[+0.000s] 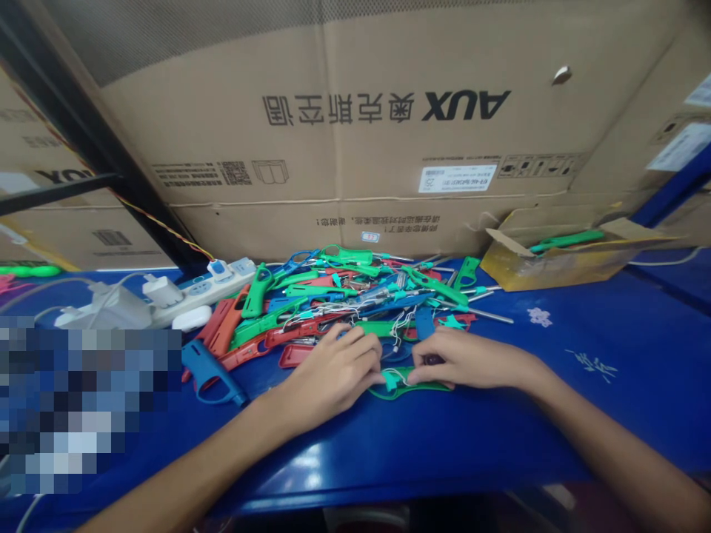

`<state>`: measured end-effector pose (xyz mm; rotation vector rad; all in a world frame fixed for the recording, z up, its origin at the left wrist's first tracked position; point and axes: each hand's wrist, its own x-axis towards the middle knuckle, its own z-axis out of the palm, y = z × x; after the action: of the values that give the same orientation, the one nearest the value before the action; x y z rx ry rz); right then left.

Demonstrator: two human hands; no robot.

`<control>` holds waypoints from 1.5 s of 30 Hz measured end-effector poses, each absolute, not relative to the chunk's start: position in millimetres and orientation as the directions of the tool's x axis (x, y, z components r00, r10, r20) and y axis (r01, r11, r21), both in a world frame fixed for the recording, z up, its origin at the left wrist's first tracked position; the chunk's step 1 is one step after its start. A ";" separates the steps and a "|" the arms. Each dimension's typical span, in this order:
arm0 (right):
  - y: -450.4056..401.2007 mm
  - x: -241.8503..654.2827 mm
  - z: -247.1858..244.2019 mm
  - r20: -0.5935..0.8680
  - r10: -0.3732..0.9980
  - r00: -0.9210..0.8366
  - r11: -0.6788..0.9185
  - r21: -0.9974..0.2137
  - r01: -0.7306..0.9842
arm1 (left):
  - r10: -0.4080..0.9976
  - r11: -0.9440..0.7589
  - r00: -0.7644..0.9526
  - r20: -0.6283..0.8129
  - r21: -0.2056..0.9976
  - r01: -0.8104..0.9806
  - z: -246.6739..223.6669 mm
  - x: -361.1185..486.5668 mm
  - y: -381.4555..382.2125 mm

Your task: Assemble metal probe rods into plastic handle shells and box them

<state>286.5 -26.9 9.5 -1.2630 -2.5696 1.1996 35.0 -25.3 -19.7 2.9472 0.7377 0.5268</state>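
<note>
A green gas lighter casing half [425, 386] lies at the front of the pile, between my hands. Inside it sit a teal trigger piece [391, 380] and thin white wires [401, 374]. My left hand [338, 368] is closed at the casing's left end, its fingertips against the trigger piece. Bent over the right part, my right hand [464, 358] pinches at the white wires with its fingertips. A small dark rounded thing [433, 360] shows inside the curl of my right hand; its kind is mostly hidden.
Behind my hands spreads a heap of green, red and blue lighter casings [311, 290] with metal tubes and wires. A blue casing [214, 374] lies at left, near a power strip [205, 292] with plugs. An open carton [561, 259] stands right, before a cardboard wall [355, 148].
</note>
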 end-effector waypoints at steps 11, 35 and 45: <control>-24.2 286.4 7.2 -0.281 0.679 -0.678 0.368 -0.668 0.646 | 0.488 -0.871 0.819 0.301 0.226 0.436 -19.1 34.5 -24.2; -21.6 287.4 0.8 -0.239 0.663 -0.709 0.447 -0.634 0.632 | 0.525 -0.851 0.775 0.352 0.252 0.461 -28.8 37.3 -20.3; -22.7 286.9 3.7 -0.240 0.670 -0.702 0.446 -0.626 0.640 | 0.528 -0.849 0.760 0.379 0.258 0.461 -31.8 36.7 -20.3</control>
<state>286.9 -22.7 3.7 -1.1943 -2.6347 1.1109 36.7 -20.3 -31.8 2.8062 0.7931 0.6711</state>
